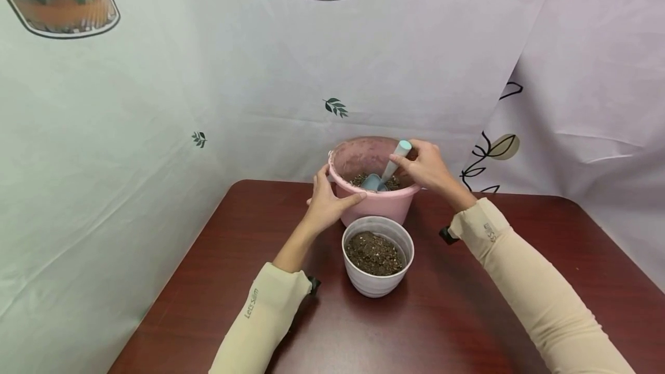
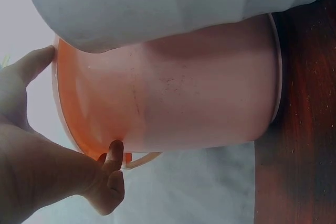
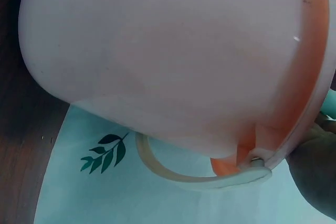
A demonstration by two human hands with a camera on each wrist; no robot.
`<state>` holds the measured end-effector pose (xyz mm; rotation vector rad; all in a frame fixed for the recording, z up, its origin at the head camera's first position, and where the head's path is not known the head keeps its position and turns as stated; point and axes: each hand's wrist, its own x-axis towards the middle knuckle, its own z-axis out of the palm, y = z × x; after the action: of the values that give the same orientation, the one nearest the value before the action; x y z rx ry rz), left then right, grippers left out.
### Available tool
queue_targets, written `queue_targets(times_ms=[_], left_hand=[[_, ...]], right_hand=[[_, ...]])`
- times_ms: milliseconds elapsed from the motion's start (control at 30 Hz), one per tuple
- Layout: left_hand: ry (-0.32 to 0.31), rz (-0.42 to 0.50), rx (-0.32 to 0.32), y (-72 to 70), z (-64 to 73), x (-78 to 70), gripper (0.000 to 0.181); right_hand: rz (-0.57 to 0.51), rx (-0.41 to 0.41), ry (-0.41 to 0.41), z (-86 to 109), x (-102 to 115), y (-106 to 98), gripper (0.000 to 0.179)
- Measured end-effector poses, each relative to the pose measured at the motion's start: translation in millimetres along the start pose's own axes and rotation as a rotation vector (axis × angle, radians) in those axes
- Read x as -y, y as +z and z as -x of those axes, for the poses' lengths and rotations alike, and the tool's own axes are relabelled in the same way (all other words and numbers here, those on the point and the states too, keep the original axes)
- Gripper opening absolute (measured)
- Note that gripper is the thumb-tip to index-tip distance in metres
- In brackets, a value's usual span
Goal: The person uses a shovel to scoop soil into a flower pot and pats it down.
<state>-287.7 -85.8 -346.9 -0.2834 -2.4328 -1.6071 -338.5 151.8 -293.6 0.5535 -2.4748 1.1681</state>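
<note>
A pink bucket (image 1: 381, 208) with dark soil inside stands at the back of the table. My left hand (image 1: 327, 204) holds the bucket's left side, its thumb on the front rim and its fingers curled by the handle mount. My right hand (image 1: 428, 166) grips the pale handle of a blue hand trowel (image 1: 393, 166), tilted over the rim with its blade down at the soil in the bucket. Just in front of the bucket is a white plant pot (image 1: 375, 284) partly filled with dark soil (image 1: 375, 253). The right fingers are mostly hidden in the right wrist view.
The dark red wooden table (image 1: 457, 305) has rounded far corners. White cloth (image 1: 260, 74) printed with plants hangs behind it and on both sides. The bucket's curved handle (image 3: 173, 174) hangs down at its side.
</note>
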Motion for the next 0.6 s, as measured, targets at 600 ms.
queue_targets(times_ms=[600], left_hand=[[-0.017, -0.023, 0.017, -1.1, 0.5, -1.1, 0.107]], right_hand=[[-0.515, -0.031, 0.050, 6.1, 1.4, 3.6, 0.024]])
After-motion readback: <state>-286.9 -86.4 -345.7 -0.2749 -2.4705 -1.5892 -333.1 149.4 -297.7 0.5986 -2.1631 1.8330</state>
